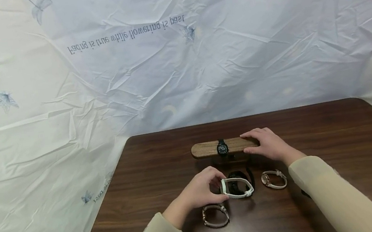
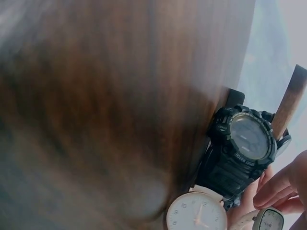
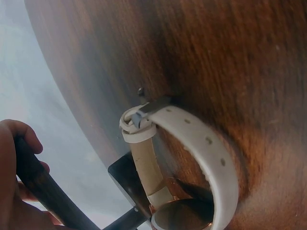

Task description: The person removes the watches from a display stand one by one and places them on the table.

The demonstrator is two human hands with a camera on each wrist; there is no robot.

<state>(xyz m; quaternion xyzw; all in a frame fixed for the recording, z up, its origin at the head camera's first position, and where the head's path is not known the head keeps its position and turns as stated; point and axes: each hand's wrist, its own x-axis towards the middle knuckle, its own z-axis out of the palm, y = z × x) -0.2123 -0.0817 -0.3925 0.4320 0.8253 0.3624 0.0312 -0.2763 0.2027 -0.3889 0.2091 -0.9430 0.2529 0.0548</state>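
White-strap watch [image 1: 237, 187] pinched by left hand [image 1: 199, 191], lying on the desk [image 1: 337, 137] just in front of the wooden stand [image 1: 209, 148].
Left fingers curl round the case end of the strap; right hand [image 1: 269, 144] lies flat, fingers straight, on the stand's right end, gripping nothing. Risks: the bulky black watch [image 2: 242, 143] sits touching the white one, so a lift may snag or drag it. Stand bar already carries a dark watch [image 1: 222, 148] at mid-length; if the right hand eases off, a nudge could tip it. Two rose-gold watches [image 1: 273, 179] [image 1: 215, 215] lie close by, easily swept by a sleeve.
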